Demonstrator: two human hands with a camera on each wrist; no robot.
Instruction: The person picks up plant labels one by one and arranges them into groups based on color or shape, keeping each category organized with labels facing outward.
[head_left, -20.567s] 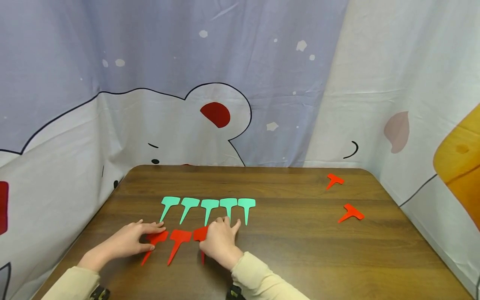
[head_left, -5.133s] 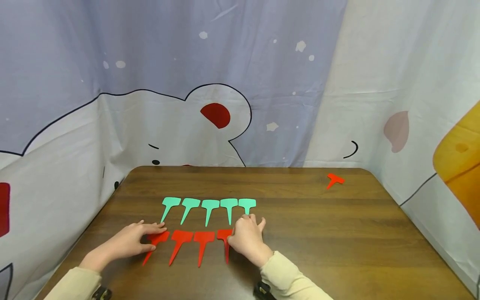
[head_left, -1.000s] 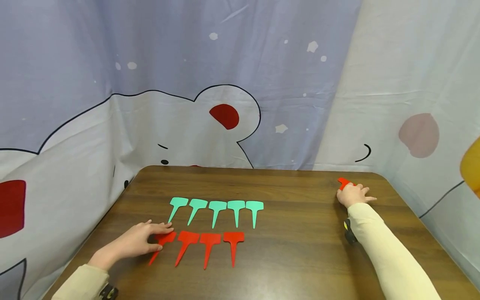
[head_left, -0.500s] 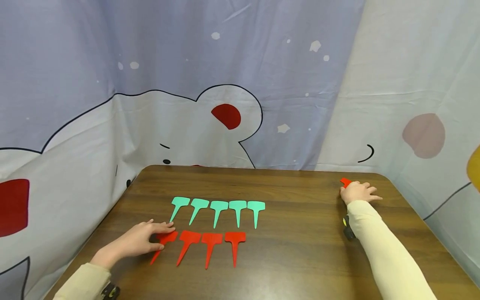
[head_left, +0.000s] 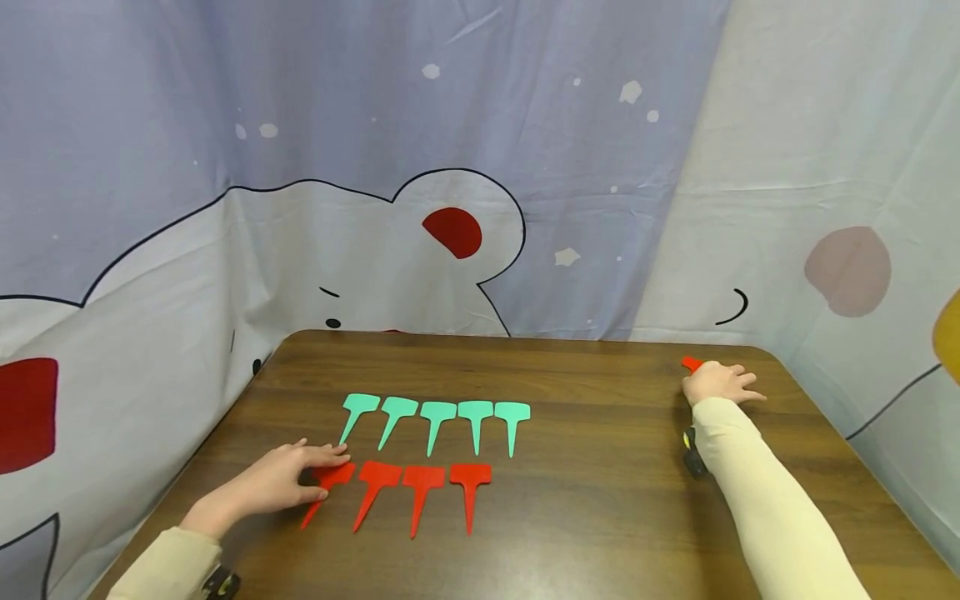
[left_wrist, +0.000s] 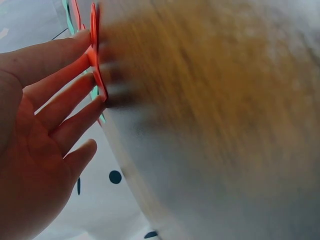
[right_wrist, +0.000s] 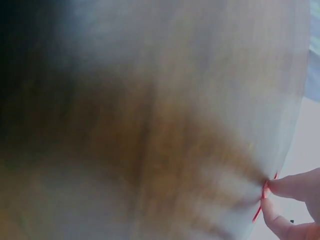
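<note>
At the table's far right, my right hand (head_left: 718,382) pinches a red T-shaped plant label (head_left: 692,363); the hand covers most of it in the head view. Thumb and a finger sit on either side of that label (right_wrist: 257,214) in the right wrist view. My left hand (head_left: 273,479) rests with fairly straight fingers at the leftmost red plant label (head_left: 337,475), fingertips along its head in the left wrist view. To its right, more red labels (head_left: 423,478) lie in a row, stems towards me. Behind them runs a row of several mint-green plant labels (head_left: 438,412).
The labels lie flat on a brown wooden table (head_left: 585,517) with rounded far corners. A printed curtain (head_left: 360,250) hangs close behind the table and along its sides.
Over the last seconds a fourth red label joined the front row, and my right hand went from there to the far-right label. Since half a second ago it shifted slightly; my left hand stayed.
</note>
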